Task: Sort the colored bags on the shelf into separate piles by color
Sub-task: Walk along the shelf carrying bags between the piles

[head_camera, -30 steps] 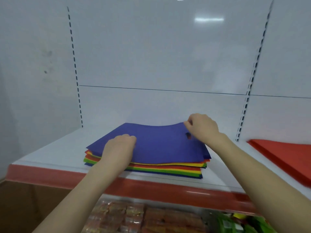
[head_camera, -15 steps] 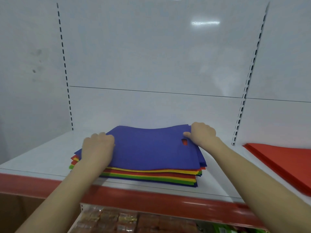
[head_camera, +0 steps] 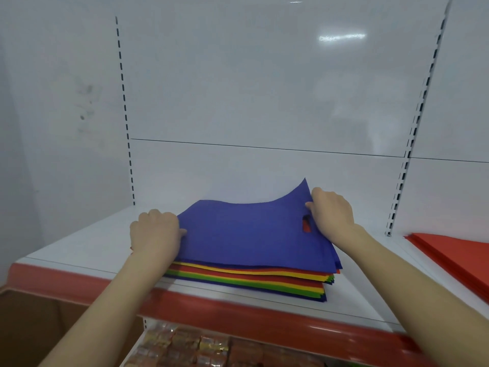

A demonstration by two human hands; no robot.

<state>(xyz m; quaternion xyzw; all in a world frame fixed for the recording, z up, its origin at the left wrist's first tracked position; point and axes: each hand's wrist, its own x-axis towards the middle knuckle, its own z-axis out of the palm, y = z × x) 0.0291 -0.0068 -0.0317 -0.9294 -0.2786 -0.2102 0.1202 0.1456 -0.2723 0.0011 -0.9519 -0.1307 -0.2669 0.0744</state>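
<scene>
- The shelf (head_camera: 79, 247), white with a red front lip (head_camera: 238, 312), carries two lots of flat bags. A mixed stack (head_camera: 251, 280) lies near its middle. A red pile (head_camera: 455, 258) lies well apart at the right, beyond a slotted upright (head_camera: 397, 197), and is cut off by the frame edge.
- The stack shows edges of yellow, red, green and dark blue along its front and right side. The layers are slightly fanned at the near right corner.
- The blue bag (head_camera: 246, 231) lies on top of the stack and covers it. Its far right corner is raised and curls up to a point against the white back panel (head_camera: 264, 102). The rest of it lies on the layers below.
- A handle cut-out (head_camera: 306, 225) near the bag's right edge shows red from the layer underneath.
- The right hand (head_camera: 330, 210) is at the raised edge, just behind the cut-out. Its grip holds the blue bag, with the thumb on the top face and the fingers curled behind the edge.
- The left hand (head_camera: 154, 234) sits at the left edge of the stack, knuckles up. Its fingers are curled over the edge and the thumb tip is on the blue bag's top. Its grip is narrow and pinches that edge; I cannot tell whether it also takes lower layers.
- Under the shelf, rows of small wrapped packets (head_camera: 185, 345) in brown and gold sit side by side, too blurred to read.
</scene>
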